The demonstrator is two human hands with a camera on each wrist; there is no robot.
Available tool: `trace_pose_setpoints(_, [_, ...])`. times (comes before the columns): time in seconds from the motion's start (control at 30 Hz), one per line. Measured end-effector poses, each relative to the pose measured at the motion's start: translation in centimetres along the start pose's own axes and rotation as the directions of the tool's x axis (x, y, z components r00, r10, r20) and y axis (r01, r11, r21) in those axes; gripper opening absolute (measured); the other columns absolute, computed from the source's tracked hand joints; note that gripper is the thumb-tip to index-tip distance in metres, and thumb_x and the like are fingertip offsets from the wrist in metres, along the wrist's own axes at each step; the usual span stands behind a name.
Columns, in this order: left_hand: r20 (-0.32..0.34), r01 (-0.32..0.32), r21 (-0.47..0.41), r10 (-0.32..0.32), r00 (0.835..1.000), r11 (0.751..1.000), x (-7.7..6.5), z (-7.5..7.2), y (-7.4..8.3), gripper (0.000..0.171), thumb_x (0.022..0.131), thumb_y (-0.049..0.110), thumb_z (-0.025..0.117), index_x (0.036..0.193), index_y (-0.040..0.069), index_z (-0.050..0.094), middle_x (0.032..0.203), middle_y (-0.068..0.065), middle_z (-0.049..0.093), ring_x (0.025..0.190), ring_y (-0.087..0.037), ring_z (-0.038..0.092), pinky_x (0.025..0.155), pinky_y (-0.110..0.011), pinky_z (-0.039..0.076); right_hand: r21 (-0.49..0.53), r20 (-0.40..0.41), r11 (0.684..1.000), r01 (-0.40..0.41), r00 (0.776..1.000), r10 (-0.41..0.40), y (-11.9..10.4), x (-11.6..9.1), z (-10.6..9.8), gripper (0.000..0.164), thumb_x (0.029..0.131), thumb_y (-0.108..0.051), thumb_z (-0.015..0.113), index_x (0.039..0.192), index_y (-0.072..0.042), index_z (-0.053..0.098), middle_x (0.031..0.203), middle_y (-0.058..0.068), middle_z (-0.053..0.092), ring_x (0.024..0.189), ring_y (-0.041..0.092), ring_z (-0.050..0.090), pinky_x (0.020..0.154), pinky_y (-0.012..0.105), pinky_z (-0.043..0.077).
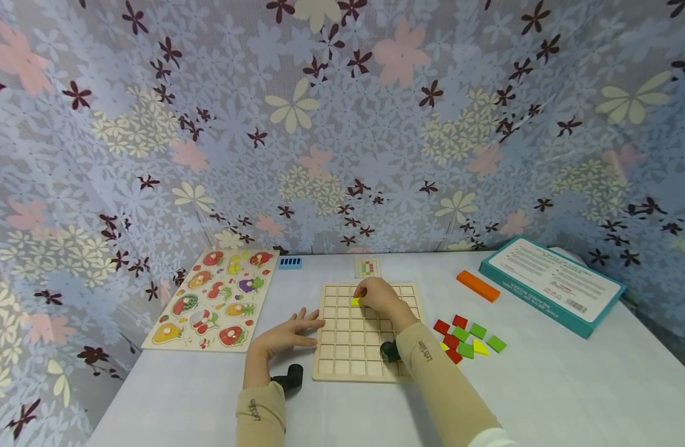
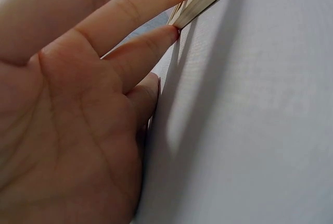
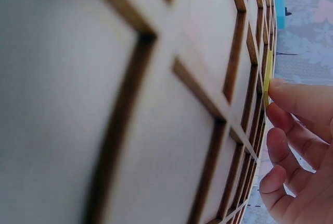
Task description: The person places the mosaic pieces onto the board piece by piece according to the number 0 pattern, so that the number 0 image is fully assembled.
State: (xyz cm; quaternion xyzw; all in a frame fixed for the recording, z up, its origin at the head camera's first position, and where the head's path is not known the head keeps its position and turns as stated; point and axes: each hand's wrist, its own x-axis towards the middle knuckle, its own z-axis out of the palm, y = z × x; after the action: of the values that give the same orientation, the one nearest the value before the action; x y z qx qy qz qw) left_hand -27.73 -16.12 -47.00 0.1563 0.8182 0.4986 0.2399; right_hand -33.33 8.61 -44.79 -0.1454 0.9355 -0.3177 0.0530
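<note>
A wooden grid board (image 1: pixel 342 366) lies flat on the table, its cells divided by thin raised strips. Over its upper part, my right hand (image 1: pixel 380 295) pinches a yellow tile (image 1: pixel 356 302) between thumb and fingers. In the right wrist view the yellow tile (image 3: pixel 268 73) is seen nearly edge-on against the grid, so its full shape is hidden. With fingers spread, my left hand (image 1: pixel 286 333) rests beside the board's left edge. In the left wrist view, fingertips of the left hand (image 2: pixel 78 114) touch the side of the board (image 2: pixel 208 0).
Several red, green and yellow tiles (image 1: pixel 459 333) lie loose right of the board. A small pattern card (image 1: pixel 367 267) sits behind it. An orange bar (image 1: pixel 478 286) and a teal box (image 1: pixel 549 288) are at right; a fruit picture board (image 1: pixel 213 301) and a small blue item (image 1: pixel 290 263) are at left.
</note>
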Motion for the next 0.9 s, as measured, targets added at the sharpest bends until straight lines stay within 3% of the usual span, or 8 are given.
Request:
trace_pose_setpoints(0.23, [0.0,-0.012,0.009,0.012,1.0,1.0,-0.1,0.0,0.0,0.053,0.081,0.018,0.07,0.131,0.01,0.054,0.152,-0.006,0.022,0.141,-0.031,-0.009,0.109,-0.058,-0.006,-0.069,0.023,0.997,0.024,0.999,-0.022,-0.1,-0.2,-0.2,0.017,0.084,-0.001,0.062,0.096,-0.011,0.069,0.091,0.005,0.063,0.081,0.018,0.057,0.07,0.033,0.048])
trace_pose_setpoints(0.9, [-0.009,0.005,0.009,-0.004,1.0,1.0,-0.1,0.1,0.0,0.053,0.081,0.019,0.07,0.13,0.012,0.055,0.152,-0.003,0.022,0.141,-0.03,-0.008,0.109,-0.058,-0.006,0.006,0.024,0.999,0.054,0.998,-0.054,1.6,-3.8,-3.1,0.02,0.088,-0.011,0.06,0.108,-0.006,0.064,0.095,0.009,0.06,0.083,0.022,0.055,0.07,0.036,0.047])
